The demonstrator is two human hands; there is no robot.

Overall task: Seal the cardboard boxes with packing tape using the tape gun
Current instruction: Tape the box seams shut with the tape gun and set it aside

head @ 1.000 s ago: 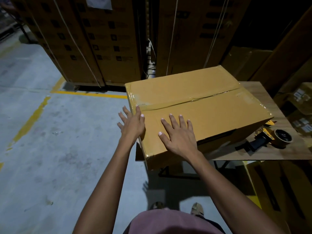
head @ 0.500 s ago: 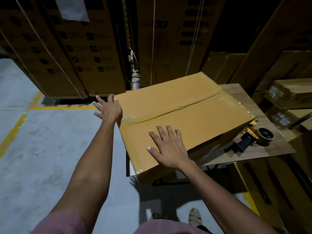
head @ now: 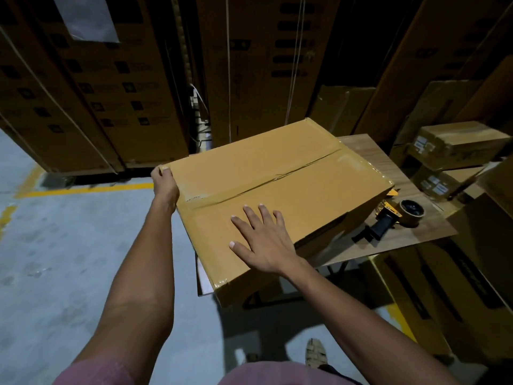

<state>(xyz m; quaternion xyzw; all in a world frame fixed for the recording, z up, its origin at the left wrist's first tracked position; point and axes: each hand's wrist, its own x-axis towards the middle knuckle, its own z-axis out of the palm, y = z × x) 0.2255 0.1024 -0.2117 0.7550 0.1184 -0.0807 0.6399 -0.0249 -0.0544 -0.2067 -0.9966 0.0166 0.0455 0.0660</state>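
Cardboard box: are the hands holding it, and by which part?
The left hand grips the cardboard box at its far left corner. The right hand lies flat on the top, fingers spread, gripping nothing. The tape gun lies untouched on the table.

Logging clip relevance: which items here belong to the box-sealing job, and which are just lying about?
Job:
cardboard box, taped along its seam
tape gun on the wooden table
left hand gripping the box corner
right hand flat on top

Lying about:
labelled small boxes
tall stacked cartons

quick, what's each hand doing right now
Left hand: grips the far left corner of the cardboard box.
Right hand: open, flat on the box top.
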